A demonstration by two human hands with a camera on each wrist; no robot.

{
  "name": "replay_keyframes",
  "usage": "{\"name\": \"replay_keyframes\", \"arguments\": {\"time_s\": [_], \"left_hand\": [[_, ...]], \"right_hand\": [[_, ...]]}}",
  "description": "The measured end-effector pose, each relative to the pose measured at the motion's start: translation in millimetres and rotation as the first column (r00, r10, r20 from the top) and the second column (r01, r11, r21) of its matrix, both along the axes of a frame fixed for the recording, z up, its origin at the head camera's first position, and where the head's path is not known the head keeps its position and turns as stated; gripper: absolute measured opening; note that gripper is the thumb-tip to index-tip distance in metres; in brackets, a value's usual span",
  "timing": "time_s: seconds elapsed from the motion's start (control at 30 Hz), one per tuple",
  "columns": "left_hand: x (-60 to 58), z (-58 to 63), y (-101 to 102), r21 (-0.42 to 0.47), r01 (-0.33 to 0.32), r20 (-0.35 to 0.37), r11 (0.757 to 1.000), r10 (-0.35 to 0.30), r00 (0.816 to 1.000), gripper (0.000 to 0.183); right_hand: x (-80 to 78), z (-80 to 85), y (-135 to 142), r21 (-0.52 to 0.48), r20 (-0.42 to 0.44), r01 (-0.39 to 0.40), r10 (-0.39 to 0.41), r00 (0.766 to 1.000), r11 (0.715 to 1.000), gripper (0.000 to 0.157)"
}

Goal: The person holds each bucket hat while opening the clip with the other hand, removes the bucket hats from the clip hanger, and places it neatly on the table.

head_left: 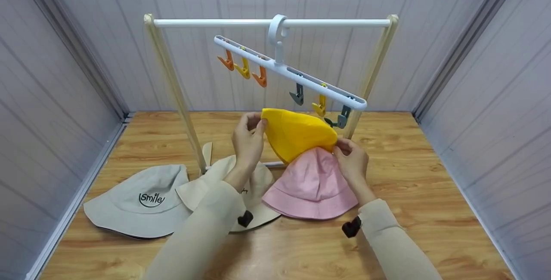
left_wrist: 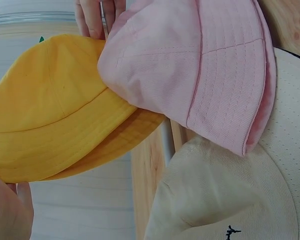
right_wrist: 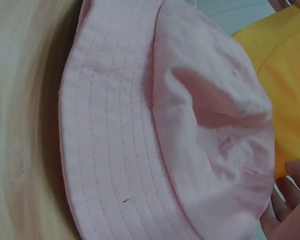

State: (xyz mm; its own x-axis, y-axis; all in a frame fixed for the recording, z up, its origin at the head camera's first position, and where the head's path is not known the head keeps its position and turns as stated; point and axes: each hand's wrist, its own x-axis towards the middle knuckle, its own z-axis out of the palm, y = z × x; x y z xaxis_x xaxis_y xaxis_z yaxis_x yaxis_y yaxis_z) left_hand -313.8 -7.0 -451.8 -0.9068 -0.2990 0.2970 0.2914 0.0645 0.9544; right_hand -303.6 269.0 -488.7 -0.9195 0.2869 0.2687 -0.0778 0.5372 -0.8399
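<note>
My left hand pinches the brim edge of a yellow bucket hat, held sideways in the air below a white clip hanger. At the hat's right end, my right hand pinches the crown; the left wrist view shows its fingers partly hidden behind a pink bucket hat. That pink hat stands brim down on the table, just under and in front of the yellow one. In the right wrist view the pink hat fills the middle, with the yellow hat behind its top.
The hanger hooks over a white rail on a wooden-legged rack. Orange, yellow and grey-green clips dangle from it. A grey "smile" hat and a cream hat lie at the left on the wooden table. Panel walls enclose three sides.
</note>
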Motion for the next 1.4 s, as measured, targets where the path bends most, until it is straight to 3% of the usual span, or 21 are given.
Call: {"name": "replay_keyframes", "arguments": {"time_s": [0.27,0.53,0.9,1.27,1.4], "left_hand": [[1.1,-0.4,-2.2,0.009,0.001,0.006,1.000,-0.001,1.000,0.015],[0.2,1.3,-8.1,0.023,-0.008,0.008,1.000,0.008,1.000,0.017],[1.4,-5.4,-20.4,0.095,0.019,0.005,0.995,-0.019,1.000,0.019],[7.1,-9.6,-29.3,0.211,0.080,0.000,0.974,-0.082,0.997,0.019],[11.9,-9.2,-32.4,0.258,0.117,-0.010,0.959,-0.118,0.993,0.020]], "right_hand": [[-2.7,1.2,-2.3,0.033,-0.045,0.059,-0.058,0.997,0.998,0.017],[-3.9,14.5,-4.8,-0.002,-0.105,0.071,-0.071,0.992,0.997,0.014],[-3.5,39.6,-8.4,-0.046,-0.218,0.018,-0.028,0.976,0.999,0.013],[5.0,64.0,-9.3,0.046,-0.241,-0.047,0.057,0.969,0.998,0.019],[7.6,70.8,-8.7,0.067,-0.294,-0.076,0.093,0.951,0.995,0.016]]}}
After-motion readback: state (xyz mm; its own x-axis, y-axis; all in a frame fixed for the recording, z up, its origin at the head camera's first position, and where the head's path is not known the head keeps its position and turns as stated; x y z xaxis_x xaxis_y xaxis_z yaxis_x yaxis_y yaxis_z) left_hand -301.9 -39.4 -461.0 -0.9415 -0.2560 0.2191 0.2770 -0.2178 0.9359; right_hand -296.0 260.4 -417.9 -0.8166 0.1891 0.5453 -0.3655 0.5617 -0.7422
